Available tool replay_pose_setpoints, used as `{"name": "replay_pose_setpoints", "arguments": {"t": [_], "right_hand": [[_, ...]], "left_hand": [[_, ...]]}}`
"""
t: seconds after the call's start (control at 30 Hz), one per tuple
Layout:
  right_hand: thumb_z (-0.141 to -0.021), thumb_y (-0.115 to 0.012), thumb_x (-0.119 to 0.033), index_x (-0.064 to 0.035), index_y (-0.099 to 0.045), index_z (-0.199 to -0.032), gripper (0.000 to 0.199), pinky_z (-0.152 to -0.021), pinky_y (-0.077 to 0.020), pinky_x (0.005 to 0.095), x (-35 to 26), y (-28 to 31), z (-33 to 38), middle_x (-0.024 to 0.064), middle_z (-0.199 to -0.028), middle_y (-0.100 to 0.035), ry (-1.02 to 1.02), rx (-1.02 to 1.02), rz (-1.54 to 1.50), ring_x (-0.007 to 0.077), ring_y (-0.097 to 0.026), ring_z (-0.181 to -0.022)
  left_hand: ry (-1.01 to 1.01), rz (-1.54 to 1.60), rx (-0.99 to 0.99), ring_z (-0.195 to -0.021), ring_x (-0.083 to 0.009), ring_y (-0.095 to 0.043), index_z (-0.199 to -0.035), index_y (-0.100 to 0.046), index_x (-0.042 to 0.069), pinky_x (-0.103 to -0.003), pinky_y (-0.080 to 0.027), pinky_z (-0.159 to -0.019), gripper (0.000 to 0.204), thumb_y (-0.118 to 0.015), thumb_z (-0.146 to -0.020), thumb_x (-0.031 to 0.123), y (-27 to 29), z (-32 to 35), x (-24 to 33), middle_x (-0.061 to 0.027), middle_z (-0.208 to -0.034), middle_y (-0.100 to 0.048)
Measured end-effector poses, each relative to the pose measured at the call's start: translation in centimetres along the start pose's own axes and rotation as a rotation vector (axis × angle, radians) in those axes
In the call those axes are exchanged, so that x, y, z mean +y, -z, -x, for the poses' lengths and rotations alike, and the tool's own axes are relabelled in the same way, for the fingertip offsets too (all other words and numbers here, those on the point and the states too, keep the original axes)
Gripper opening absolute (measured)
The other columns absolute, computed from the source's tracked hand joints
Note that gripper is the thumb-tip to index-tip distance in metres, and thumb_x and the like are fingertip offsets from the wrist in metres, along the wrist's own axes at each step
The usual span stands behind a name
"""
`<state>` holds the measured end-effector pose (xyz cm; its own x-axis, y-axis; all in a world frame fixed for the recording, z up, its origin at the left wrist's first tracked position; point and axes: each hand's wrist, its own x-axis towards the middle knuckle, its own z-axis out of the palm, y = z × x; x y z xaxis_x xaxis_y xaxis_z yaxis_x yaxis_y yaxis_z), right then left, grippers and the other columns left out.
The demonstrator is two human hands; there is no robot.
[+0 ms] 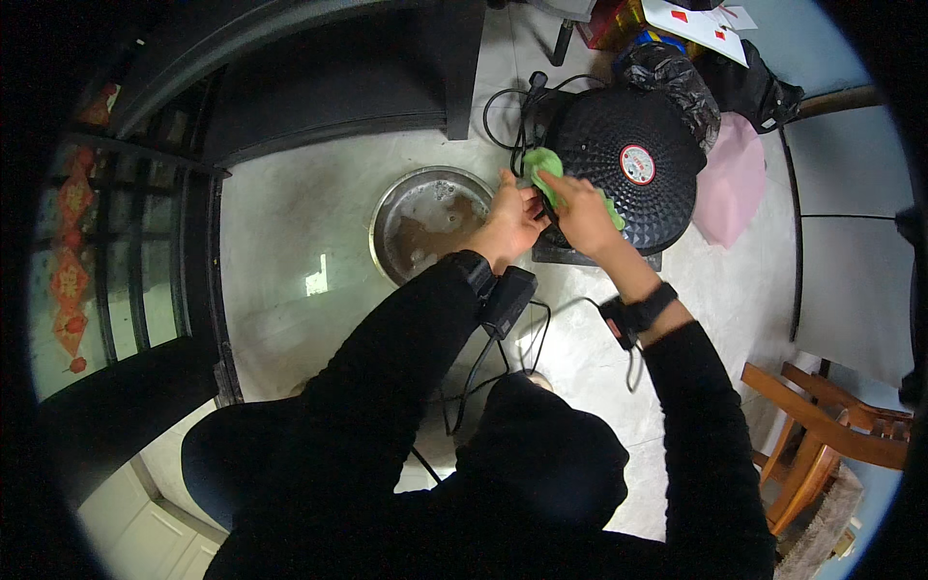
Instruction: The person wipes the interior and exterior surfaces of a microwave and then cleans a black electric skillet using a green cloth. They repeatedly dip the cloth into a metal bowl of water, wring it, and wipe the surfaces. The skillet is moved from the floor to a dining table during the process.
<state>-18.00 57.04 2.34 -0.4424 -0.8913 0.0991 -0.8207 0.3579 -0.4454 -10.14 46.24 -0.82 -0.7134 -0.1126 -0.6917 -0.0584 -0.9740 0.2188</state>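
A black appliance (667, 198) with a dimpled, rounded lid and a round red-and-white sticker sits on the floor ahead of me, slightly right. My right hand (582, 213) is closed on a green cloth (544, 164) at the appliance's left edge. More green cloth shows past the right side of that hand. My left hand (514, 222) is beside it, fingers curled at the same edge around a dark part that I cannot make out. Just left of that hand stands a round metal basin (378, 232) with murky, sudsy water.
A black power cord (493, 97) loops behind the appliance. Black bags (744, 82) and a pink bag (732, 179) lie to its right. Dark furniture (338, 82) stands at the far left, a wooden chair (812, 416) at the right. A small black box (508, 302) with cables hangs near my left wrist.
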Motion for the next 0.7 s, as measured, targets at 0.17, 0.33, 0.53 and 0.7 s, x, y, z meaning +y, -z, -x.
{"name": "replay_pose_setpoints", "arguments": {"t": [0.17, 0.33, 0.53, 0.7], "right_hand": [[-0.076, -0.046, -0.001, -0.0154, -0.057, -0.121, 0.049, -0.085, -0.0478, 0.0453, 0.0, 3.9, 2.6, 0.0217, -0.104, -0.062, -0.196, -0.521, 0.202, 0.0369, -0.059, -0.096], [-0.075, -0.052, 0.0, -0.0111, -0.06, -0.114, 0.041, -0.083, -0.0485, 0.0436, -0.1, 2.6, -0.5, 0.021, -0.103, -0.06, -0.109, 0.109, -0.086, 0.0381, -0.059, -0.094], [-0.073, -0.052, 0.002, -0.0069, -0.06, -0.113, 0.041, -0.081, -0.0488, 0.0436, -0.3, 2.4, 1.6, 0.0196, -0.104, -0.061, -0.079, -0.065, -0.139, 0.0383, -0.06, -0.091], [-0.077, -0.048, 0.002, -0.0035, -0.056, -0.119, 0.043, -0.091, -0.0461, 0.0368, -0.4, 7.4, 4.2, 0.0203, -0.115, -0.059, -0.306, -0.394, -0.077, 0.0343, -0.059, -0.105]], "left_hand": [[0.004, -0.121, 0.078, -0.106, -0.0179, -0.046, -0.115, -0.05, 0.002, -0.039, -0.035, -0.098, 0.059, -0.037, -0.094, 0.056, 0.3, 0.2, -0.6, -0.0052, -0.115, -0.053], [-0.092, -0.201, -0.012, -0.097, -0.0163, -0.049, -0.107, -0.055, 0.01, -0.038, -0.04, -0.089, 0.03, -0.057, -0.092, 0.036, -0.4, 0.3, -0.8, -0.0017, -0.102, -0.055], [-0.163, -0.242, 0.062, -0.09, -0.0141, -0.049, -0.102, -0.058, 0.011, -0.035, -0.042, -0.082, 0.018, -0.055, -0.093, 0.028, -0.8, 0.3, -0.5, -0.0003, -0.098, -0.058], [-0.059, -0.328, 0.094, -0.089, -0.014, -0.049, -0.103, -0.059, 0.013, -0.034, -0.041, -0.081, 0.018, -0.057, -0.092, 0.027, 0.3, 0.1, 0.0, 0.0, -0.095, -0.06]]}}
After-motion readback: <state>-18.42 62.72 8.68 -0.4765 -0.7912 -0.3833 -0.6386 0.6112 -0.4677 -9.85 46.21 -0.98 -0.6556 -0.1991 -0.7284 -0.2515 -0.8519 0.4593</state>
